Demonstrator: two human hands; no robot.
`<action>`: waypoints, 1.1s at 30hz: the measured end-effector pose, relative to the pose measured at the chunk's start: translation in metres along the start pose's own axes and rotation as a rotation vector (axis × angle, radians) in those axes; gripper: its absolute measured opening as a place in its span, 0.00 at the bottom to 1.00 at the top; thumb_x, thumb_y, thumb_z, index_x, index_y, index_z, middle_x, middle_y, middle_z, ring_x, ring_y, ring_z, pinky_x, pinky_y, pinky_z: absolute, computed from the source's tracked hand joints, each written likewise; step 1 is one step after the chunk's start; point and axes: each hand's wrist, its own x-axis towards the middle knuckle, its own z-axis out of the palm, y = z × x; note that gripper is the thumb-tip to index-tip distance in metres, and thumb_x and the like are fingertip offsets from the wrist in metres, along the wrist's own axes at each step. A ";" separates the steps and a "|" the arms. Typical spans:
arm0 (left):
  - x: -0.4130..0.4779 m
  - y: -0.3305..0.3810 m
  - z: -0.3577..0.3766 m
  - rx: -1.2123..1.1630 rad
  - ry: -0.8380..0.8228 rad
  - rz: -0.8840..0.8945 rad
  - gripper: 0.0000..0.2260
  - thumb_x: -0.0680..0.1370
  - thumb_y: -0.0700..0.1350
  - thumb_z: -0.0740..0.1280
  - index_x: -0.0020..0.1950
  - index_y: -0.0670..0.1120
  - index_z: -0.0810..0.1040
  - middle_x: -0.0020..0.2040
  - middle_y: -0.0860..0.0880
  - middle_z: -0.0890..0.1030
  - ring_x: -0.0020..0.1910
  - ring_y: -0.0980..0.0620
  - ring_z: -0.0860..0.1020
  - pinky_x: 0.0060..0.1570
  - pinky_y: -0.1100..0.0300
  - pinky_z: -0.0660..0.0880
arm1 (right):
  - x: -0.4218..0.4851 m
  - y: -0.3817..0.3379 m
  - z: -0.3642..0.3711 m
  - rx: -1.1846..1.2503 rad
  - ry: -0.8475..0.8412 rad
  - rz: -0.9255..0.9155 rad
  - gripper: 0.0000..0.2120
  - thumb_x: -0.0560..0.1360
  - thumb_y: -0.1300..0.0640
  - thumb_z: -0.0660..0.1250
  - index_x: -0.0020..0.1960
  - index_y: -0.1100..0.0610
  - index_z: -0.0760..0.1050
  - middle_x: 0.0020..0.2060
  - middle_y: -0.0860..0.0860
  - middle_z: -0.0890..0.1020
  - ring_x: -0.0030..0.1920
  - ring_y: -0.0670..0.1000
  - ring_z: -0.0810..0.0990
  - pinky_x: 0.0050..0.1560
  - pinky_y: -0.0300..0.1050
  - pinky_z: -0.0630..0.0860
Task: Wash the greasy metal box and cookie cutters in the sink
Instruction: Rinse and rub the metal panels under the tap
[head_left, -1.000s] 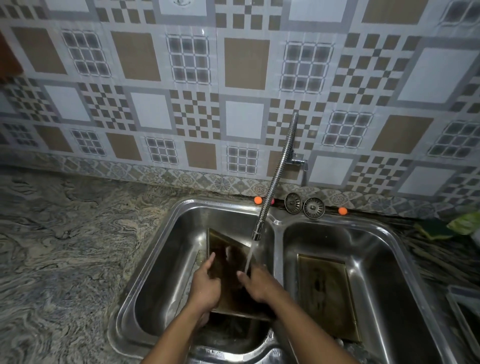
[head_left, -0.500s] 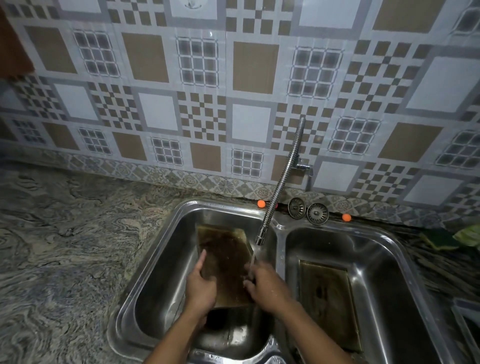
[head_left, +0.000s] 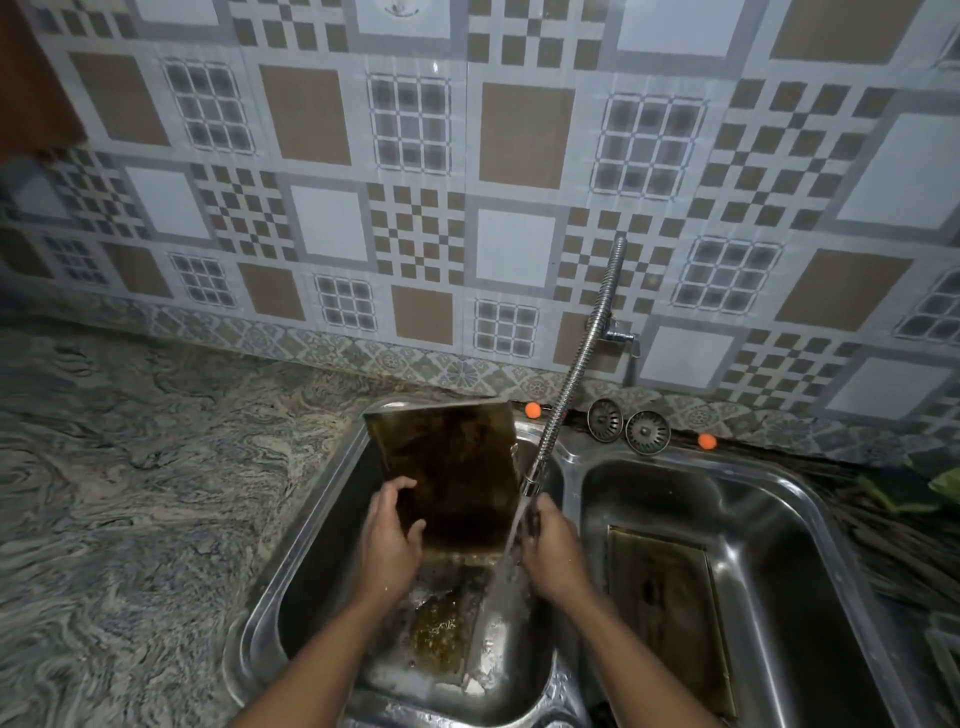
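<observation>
Counted at the sink: five pairs and two single things.

Two hands, the left hand (head_left: 389, 540) and the right hand (head_left: 553, 551). Two basins, the left basin (head_left: 322, 545) and the right basin (head_left: 810, 597). Two greasy metal pieces, the raised piece (head_left: 452, 467) and the flat piece (head_left: 670, 613). Two round drain strainers, the first strainer (head_left: 605, 420) and the second strainer (head_left: 647, 431). Two small orange balls, the near ball (head_left: 532, 410) and the far ball (head_left: 706, 441). One tap (head_left: 576, 374). One stream of water (head_left: 511, 540).
</observation>
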 end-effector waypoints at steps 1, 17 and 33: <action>0.001 -0.001 0.002 -0.034 0.005 -0.028 0.26 0.76 0.37 0.70 0.60 0.64 0.65 0.59 0.45 0.76 0.53 0.40 0.80 0.49 0.46 0.80 | -0.001 -0.002 0.002 -0.015 0.024 -0.006 0.14 0.77 0.63 0.61 0.50 0.42 0.68 0.43 0.44 0.80 0.44 0.43 0.81 0.44 0.49 0.81; 0.011 0.016 0.056 0.006 -0.154 -0.135 0.20 0.73 0.38 0.75 0.64 0.48 0.78 0.62 0.45 0.80 0.61 0.45 0.79 0.58 0.57 0.74 | -0.013 0.029 -0.035 -0.050 0.007 0.193 0.19 0.73 0.57 0.72 0.63 0.54 0.77 0.54 0.52 0.83 0.55 0.53 0.81 0.53 0.40 0.74; -0.054 0.071 0.239 0.091 -0.593 -0.015 0.17 0.71 0.42 0.67 0.59 0.52 0.84 0.50 0.51 0.86 0.50 0.56 0.83 0.51 0.64 0.79 | -0.060 0.240 -0.141 0.039 0.207 0.658 0.10 0.77 0.65 0.63 0.50 0.53 0.80 0.38 0.47 0.81 0.39 0.45 0.79 0.32 0.32 0.72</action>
